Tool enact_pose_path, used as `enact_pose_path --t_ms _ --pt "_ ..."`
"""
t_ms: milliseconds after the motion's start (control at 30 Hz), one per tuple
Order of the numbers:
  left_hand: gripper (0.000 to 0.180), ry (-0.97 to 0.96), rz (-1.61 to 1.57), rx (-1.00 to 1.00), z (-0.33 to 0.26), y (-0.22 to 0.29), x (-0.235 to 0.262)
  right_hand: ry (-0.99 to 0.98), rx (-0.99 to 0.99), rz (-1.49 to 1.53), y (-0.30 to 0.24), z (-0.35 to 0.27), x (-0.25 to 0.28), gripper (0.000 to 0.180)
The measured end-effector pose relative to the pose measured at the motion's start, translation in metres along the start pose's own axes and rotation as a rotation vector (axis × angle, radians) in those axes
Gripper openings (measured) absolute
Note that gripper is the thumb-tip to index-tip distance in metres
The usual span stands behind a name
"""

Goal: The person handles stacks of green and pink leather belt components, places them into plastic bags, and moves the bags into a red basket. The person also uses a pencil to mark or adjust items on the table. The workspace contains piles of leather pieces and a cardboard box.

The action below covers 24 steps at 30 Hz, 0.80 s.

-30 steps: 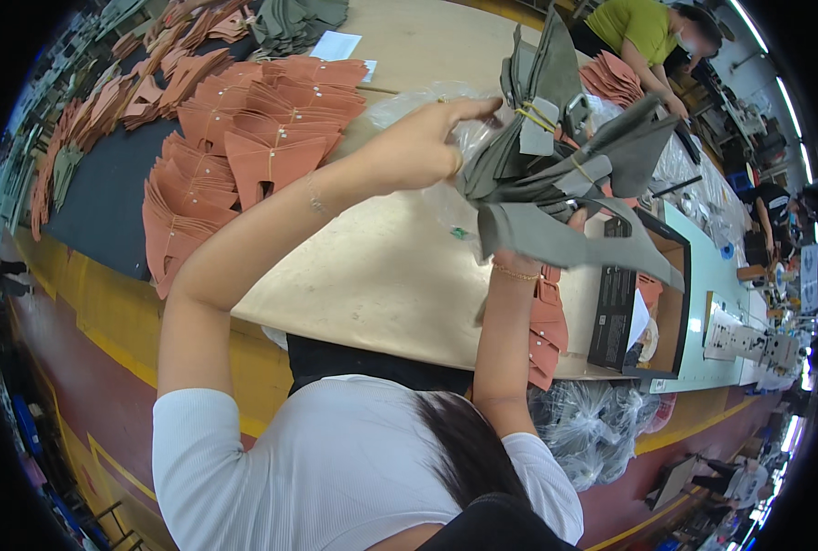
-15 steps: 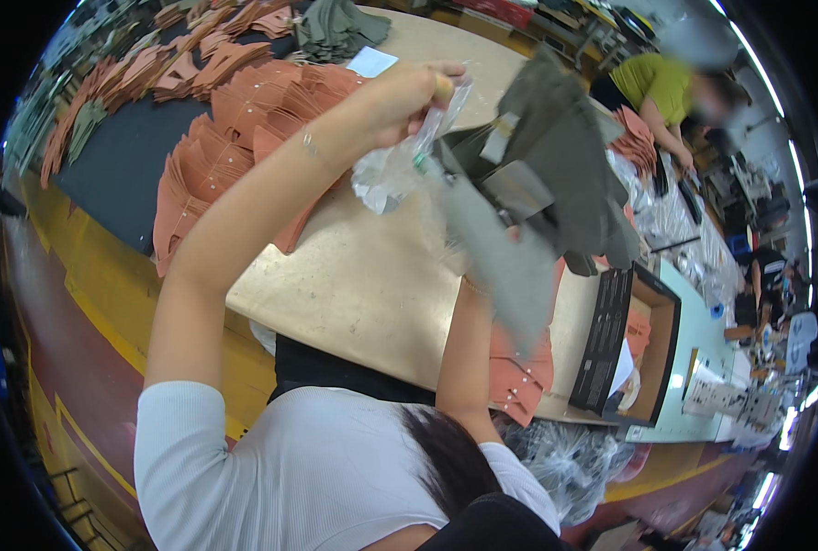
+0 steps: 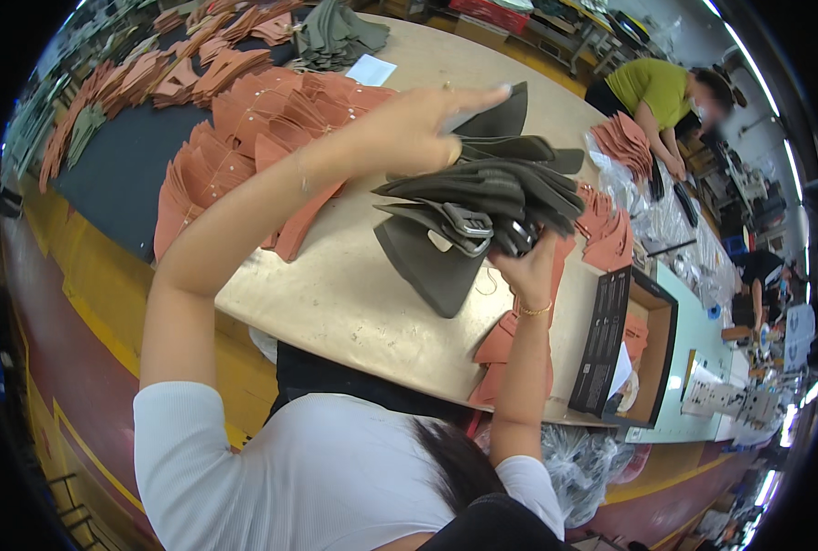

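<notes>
My right hand [image 3: 530, 266] is closed on the lower right side of a bundle of dark olive-green fabric pieces [image 3: 492, 184], holding it above the table. Metal buckles [image 3: 469, 228] show on the bundle's near side, and one broad flap hangs down toward the tabletop. At the bundle's upper left is my left hand [image 3: 418, 129], its index finger stretched out and its thumb apart. Nothing shows in that hand, though its other fingers are partly hidden. Stacked salmon-coloured fabric pieces [image 3: 235, 147] lie on the left, with more salmon pieces [image 3: 501, 354] beside my right forearm.
The pale table [image 3: 336, 303] curves before me. An open black box [image 3: 657, 358] stands at its right end. Grey-green pieces [image 3: 336, 37] and a white paper [image 3: 370, 70] lie at the far side. Across the table a person in a lime-green top [image 3: 652, 87] bends over plastic-covered work.
The clear plastic bag has left my left hand and is no longer visible. The dark bundle has turned and come left and nearer, its buckles now showing. My right hand has moved right.
</notes>
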<state>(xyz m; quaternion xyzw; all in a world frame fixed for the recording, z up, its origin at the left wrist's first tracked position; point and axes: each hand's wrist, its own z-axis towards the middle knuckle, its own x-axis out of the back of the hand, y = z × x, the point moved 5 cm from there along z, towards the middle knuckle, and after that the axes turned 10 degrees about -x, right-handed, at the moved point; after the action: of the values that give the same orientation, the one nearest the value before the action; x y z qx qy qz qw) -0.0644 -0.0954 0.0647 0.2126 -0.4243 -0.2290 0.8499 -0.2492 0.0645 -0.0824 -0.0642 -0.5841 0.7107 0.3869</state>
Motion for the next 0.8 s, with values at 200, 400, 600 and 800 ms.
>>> enact_pose_path --t_ms 200,400,600,800 --pt "0.077 -0.156 0.41 0.093 -0.052 -0.008 -0.024 0.371 -0.166 0.441 0.004 0.024 0.044 0.068" --pt "0.082 0.076 -0.211 0.376 -0.026 -0.024 -0.034 0.299 -0.197 0.138 0.011 0.01 0.022 0.075" --pt "0.079 0.312 -0.664 0.27 0.017 -0.026 -0.009 -0.19 0.182 -0.211 -0.03 -0.002 0.0 0.081" --pt "0.081 0.119 -1.215 0.167 0.01 0.032 -0.01 -0.946 -0.077 -0.436 -0.058 0.048 -0.005 0.093"
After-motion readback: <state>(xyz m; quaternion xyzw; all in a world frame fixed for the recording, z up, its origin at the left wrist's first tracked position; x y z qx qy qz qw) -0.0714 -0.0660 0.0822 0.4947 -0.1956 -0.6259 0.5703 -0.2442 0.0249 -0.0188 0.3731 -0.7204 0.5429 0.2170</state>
